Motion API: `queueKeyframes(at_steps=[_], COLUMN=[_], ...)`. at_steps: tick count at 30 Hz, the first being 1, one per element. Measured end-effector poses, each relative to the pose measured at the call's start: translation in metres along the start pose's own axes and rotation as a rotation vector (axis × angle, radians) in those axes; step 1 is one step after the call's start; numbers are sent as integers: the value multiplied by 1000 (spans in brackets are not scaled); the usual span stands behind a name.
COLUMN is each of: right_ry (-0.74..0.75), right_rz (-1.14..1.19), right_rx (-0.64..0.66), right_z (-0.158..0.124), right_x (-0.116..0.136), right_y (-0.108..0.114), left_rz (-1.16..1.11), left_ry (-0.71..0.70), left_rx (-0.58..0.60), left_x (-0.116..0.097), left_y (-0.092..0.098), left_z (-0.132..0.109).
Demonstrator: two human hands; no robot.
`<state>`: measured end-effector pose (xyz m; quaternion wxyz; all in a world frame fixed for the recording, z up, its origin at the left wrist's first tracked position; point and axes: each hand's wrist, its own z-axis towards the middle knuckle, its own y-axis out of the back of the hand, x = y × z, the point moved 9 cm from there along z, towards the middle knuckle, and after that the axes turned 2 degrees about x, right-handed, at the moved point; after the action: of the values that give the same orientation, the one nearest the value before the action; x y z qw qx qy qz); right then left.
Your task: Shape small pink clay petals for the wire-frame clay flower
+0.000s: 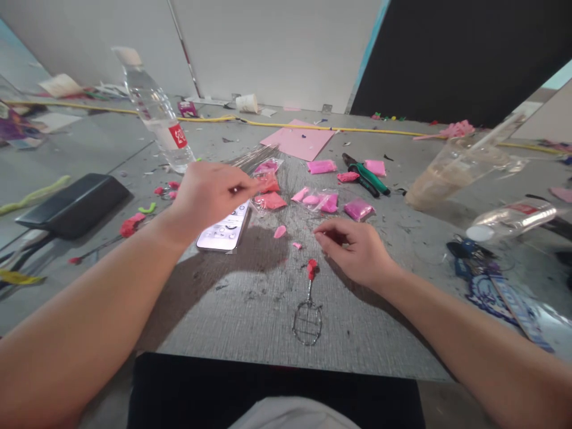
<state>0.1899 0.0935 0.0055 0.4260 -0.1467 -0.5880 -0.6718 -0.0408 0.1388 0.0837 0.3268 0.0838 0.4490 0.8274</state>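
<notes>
My left hand (214, 193) reaches over a phone (222, 229) with a lit screen. Its thumb and fingers are pinched at a small clear packet of red-orange clay (269, 180), and a second such packet (271, 201) lies just below. My right hand (355, 247) rests at the table, fingers curled with the tips together; whatever is in them, if anything, cannot be made out. Between the hands lie a pink oval clay piece (279, 232) and a smaller pink bit (297, 245). Nearer me is a twisted-wire racket shape (307, 322) with red clay (311, 267) at its handle end.
Several pink clay packets (322, 167), green-handled pliers (369, 179), thin wires (254, 156) and a pink sheet (299, 140) lie beyond. A water bottle (156, 113) and black box-shaped object (78, 205) stand left; a drink cup (447, 173), lying bottle (513, 219) and keys (469, 253) right.
</notes>
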Motion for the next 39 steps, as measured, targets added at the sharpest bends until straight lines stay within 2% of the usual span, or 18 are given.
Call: queueKeyframes(at_steps=[2,5,6,7,9,10,14,17,23,30,33,36,38,39], right_ry=[0,-6,-11,-15,-16,-15,-1,-5,-17,-14,-11,1,10,16], right_rz=[1,-10,-14,-17,-17,-18,-21,-8,7,-4,-13,-23,-21,-19], right_rx=[1,-7,-10,-13,-10,-5,10,10,2,-1,-5,-5,2,6], right_z=[0,1,1,1,1,1,1,2,2,3,3,2,2,2], right_x=[0,1,1,1,1,1,0,-1,-3,-4,-4,-2,0,1], right_y=[0,2,2,2,2,1,-1,-2,-1,-1,-1,-1,-1,-1], left_rz=[-42,-74,-79,-94,-104,-117,-164,-164,-172,-90,-2,23,51,83], left_ry=[-129,-204,-214,-230,-203,-231,-453,-592,-531,-621,-618,-676,-594,-538], left_rx=[-94,-120,-112,-46,49,46,-92,-107,16,-87,-224,-505,-552,-533], left_x=[-28,-59,-68,-77,-87,-93,-112,-122,-123,-118,-111,-99,-81,-72], left_y=[11,24,29,28,29,33,51,53,46,47,45,51,48,44], left_z=[-6,-16,-19,-22,-27,-29,-40,-43,-37,-46,-41,-41,-33,-27])
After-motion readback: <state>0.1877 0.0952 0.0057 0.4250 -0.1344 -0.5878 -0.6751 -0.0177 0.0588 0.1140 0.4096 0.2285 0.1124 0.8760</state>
